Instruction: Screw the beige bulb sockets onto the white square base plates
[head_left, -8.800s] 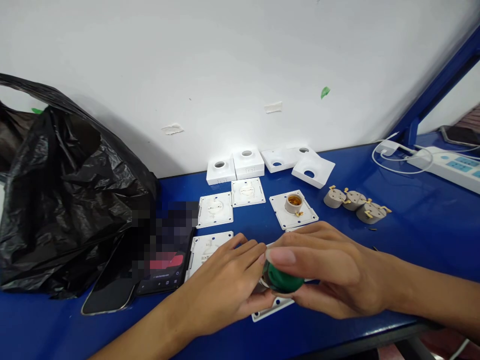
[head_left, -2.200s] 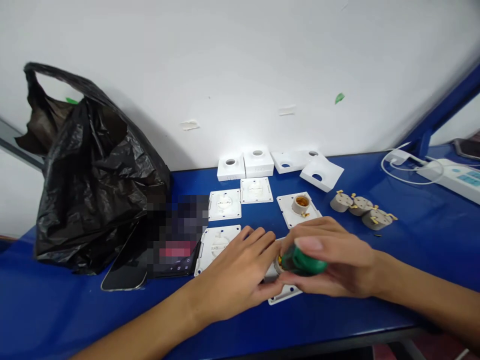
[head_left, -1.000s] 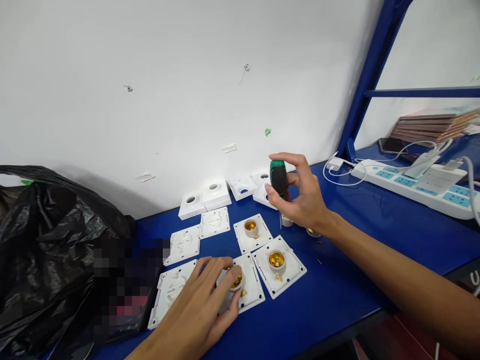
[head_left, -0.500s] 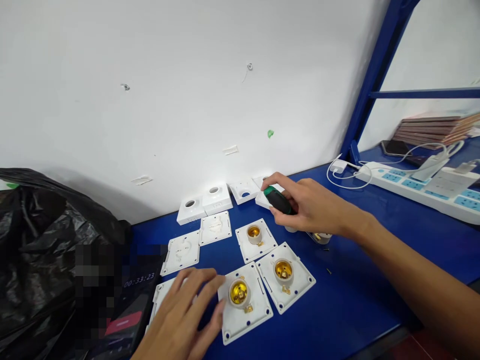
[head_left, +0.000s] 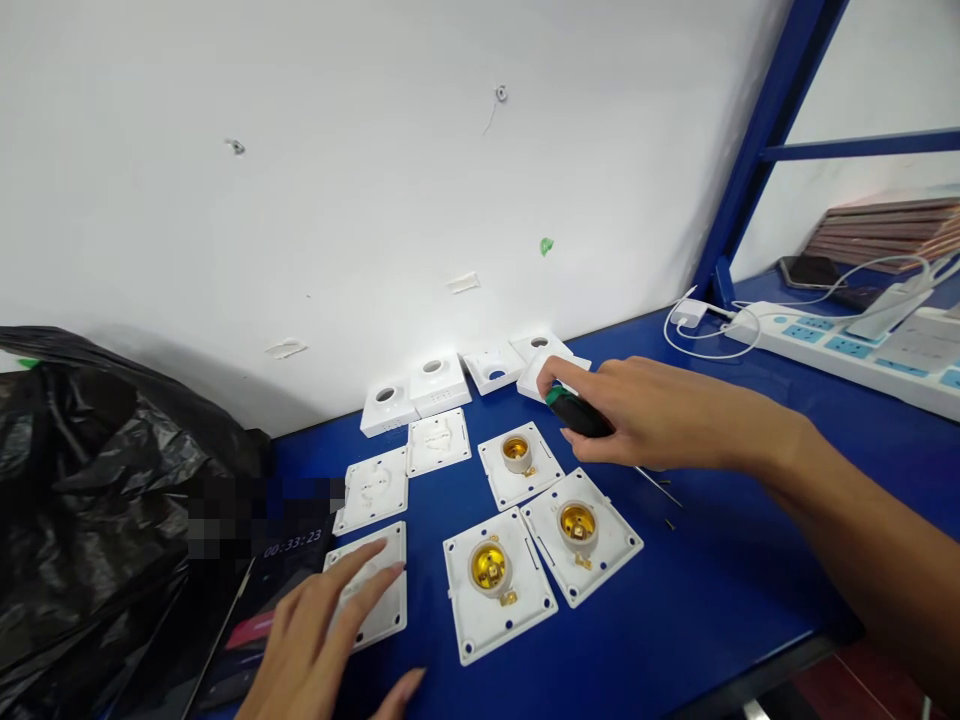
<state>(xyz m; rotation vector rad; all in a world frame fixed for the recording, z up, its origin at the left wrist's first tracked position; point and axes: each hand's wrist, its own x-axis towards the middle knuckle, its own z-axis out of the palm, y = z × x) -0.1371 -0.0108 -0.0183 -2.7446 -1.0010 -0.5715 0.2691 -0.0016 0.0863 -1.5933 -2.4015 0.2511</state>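
My right hand [head_left: 637, 415] is closed around the green and black handle of a screwdriver [head_left: 579, 412]. Its thin metal shaft sticks out below the palm, slanting down toward the table. Low over a white back plate [head_left: 384, 605] at the left is my left hand [head_left: 319, 625], fingers spread and nothing held; whether the fingertips touch the plate I cannot tell. Between the hands lie white plates with brass-lined lamp sockets: a near one [head_left: 501, 625], one beside it [head_left: 611, 545] and one behind [head_left: 499, 490]. Small screws [head_left: 670, 524] lie near the shaft's tip.
Square white covers with round holes [head_left: 439, 388] line the wall. More plates [head_left: 375, 490] lie face down at left. A black plastic bag [head_left: 112, 510] and a phone showing a timer [head_left: 281, 590] are at far left. A power strip [head_left: 825, 340] with white cables is at right.
My left hand has moved left, off the near socket plate and over the back plate. My right hand has tilted the screwdriver, and its shaft now shows. The view has shifted slightly.
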